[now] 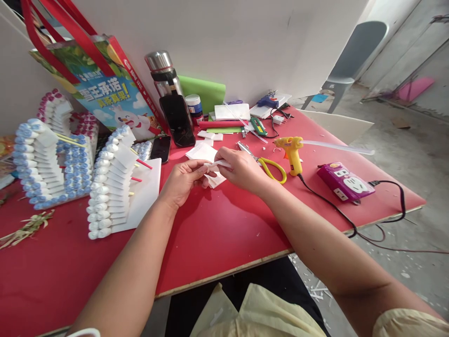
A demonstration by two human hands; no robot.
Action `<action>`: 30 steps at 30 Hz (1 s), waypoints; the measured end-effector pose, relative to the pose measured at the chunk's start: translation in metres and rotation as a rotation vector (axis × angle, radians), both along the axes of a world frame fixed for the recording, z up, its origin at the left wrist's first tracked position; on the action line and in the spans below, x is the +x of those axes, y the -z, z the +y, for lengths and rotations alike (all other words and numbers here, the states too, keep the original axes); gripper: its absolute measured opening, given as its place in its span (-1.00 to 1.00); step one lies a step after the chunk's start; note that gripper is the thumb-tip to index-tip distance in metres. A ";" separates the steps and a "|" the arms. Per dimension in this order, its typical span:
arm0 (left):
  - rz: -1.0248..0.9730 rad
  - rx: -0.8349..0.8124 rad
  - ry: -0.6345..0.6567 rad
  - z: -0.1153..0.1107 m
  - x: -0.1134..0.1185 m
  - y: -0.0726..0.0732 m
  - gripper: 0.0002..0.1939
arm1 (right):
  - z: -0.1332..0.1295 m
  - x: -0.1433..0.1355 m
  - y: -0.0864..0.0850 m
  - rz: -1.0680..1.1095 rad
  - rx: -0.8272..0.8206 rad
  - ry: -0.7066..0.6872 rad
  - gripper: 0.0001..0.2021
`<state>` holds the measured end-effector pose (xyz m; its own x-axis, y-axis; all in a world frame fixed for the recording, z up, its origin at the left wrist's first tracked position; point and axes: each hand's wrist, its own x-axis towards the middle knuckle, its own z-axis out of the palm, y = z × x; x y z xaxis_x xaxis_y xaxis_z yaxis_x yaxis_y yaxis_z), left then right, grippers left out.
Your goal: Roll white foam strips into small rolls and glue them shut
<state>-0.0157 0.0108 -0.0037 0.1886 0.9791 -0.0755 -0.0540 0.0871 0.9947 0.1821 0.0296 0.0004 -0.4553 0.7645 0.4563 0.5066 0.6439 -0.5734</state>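
Between my two hands is a small twisted strip of white tissue paper (223,163). My left hand (185,180) pinches one end with thumb and fingers, and my right hand (242,171) is closed around the other end. White paper sheets (201,152) lie on the table just behind and beneath the hands. Scissors with yellow handles (273,169) rest right of my right hand. Left of my left hand stands a white board model (114,187) edged with rolled white and blue paper flowers.
A yellow glue gun (293,152) with a clear stick and a purple power strip (345,182) sit at the right, their cords crossing the edge. Behind are a steel thermos (159,70), a phone (177,121), a colourful bag (105,93) and a green cutter (258,126). Blue flower models (45,164) stand left.
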 end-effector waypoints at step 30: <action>0.167 0.306 -0.080 -0.004 0.005 -0.002 -0.71 | 0.006 -0.009 0.004 0.689 -0.927 -0.085 -0.83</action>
